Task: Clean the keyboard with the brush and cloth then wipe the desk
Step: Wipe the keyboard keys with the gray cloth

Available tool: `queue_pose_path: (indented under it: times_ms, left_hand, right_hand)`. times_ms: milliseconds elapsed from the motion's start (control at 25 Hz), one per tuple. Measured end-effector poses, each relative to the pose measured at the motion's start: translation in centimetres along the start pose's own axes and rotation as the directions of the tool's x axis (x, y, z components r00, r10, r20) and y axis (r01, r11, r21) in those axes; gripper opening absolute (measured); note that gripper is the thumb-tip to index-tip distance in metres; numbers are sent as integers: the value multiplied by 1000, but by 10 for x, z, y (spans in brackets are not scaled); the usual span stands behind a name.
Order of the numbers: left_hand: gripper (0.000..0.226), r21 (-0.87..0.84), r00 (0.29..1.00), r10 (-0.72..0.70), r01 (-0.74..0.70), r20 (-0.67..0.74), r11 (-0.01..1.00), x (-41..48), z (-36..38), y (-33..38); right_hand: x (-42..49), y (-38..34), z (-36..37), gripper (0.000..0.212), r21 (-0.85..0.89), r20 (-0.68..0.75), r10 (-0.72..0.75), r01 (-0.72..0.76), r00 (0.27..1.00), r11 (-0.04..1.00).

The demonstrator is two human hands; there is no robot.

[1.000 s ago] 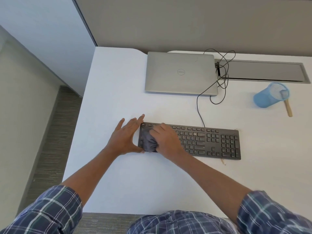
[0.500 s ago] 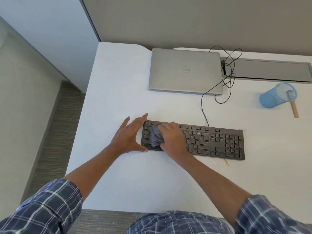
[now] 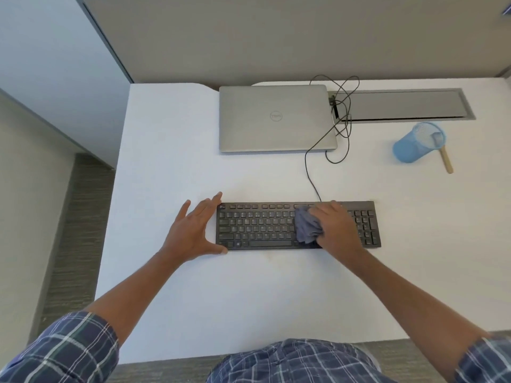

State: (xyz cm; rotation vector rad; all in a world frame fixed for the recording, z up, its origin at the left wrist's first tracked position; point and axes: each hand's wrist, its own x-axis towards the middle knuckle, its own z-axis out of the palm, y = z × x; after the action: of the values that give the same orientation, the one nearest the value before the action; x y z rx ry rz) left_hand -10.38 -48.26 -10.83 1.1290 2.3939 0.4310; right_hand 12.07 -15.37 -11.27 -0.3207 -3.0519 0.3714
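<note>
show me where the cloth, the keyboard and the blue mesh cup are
cloth [image 3: 307, 226], head view, middle of the bunched grey folds
keyboard [image 3: 257, 225], head view, bare letter keys left of the cloth
blue mesh cup [image 3: 409, 149], head view, its outer wall

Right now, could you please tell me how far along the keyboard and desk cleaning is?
Brushing looks finished: the brush lies by the blue cup, out of hand. In hand: the right hand holds the cloth on the keyboard right of centre, while the left hand steadies its left end. Left: probably the number pad, then the desk, where a faint mark shows near the keyboard's front edge.
</note>
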Motion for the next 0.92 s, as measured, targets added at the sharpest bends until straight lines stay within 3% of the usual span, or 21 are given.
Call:
queue_pose_path:
  times_ms: [200, 400, 520, 680, 800, 920]
  left_hand:
    - [156, -163, 1000, -8, 6, -11, 987, -1, 4, -4]
    - [155, -152, 1000, -2, 1, -5, 988, 0, 5, -4]
    - [154, -144, 1000, 2, -3, -10, 990, -2, 5, -4]
    - [153, -102, 1000, 3, -3, -5, 995, -1, 4, -3]
    - [153, -82, 1000, -5, 4, -3, 997, -2, 2, 0]
    - [153, -41, 1000, -7, 7, 3, 999, -5, 4, 3]
  right_hand:
    - [-11, 0, 5, 57, 86, -107, 108, -99, 988, 991]
    - [21, -56, 26, 50, 215, -87, 24, -4, 996, 977]
    - [27, -76, 33, 58, 219, -52, -8, 19, 999, 976]
    - [24, -72, 36, 64, 218, -112, 54, -29, 992, 975]
    - [22, -95, 44, 48, 245, -159, 132, -90, 978, 965]
    - [29, -136, 57, 31, 294, -194, 70, -10, 979, 956]
